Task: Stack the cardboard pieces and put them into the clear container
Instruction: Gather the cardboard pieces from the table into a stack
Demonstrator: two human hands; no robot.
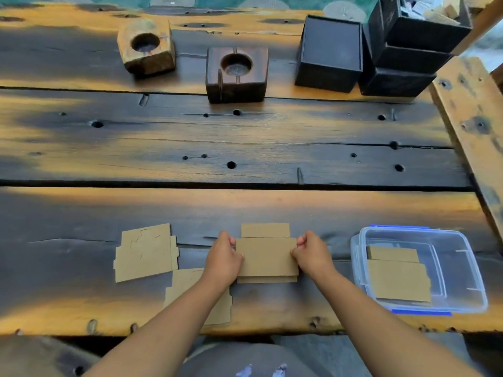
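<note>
Grey-clad knees are glimpsed at the bottom edge of the head-camera view, below two bare forearms stretched over a dark, scorched plank table (245, 137). At the near edge of that table, a small stack of cardboard pieces (266, 257) is gripped from both sides: the left hand (221, 257) is curled closed on the stack's left edge, and the right hand (313, 254) is pinched closed on its right edge, thumb and fingers bent round the card. A narrower flap is seen projecting from the far side of the stack, and the edge of a lower piece is shown beneath its near side. To the left, a loose flat cardboard piece (145, 254) with cut outlines is laid on the wood, and another cardboard piece (187, 284) is partly hidden under the left forearm. To the right, well apart from the hands, the clear container (462, 240) with blue clips is set open on the table, and cardboard already inside it (397, 278) is seen lying flat on its floor. Farther back, a pale wooden block (147, 47) and a dark wooden block (236, 74), each bored with a round hollow, are placed side by side, and black boxes (329, 53) are piled at the far right corner.
</note>
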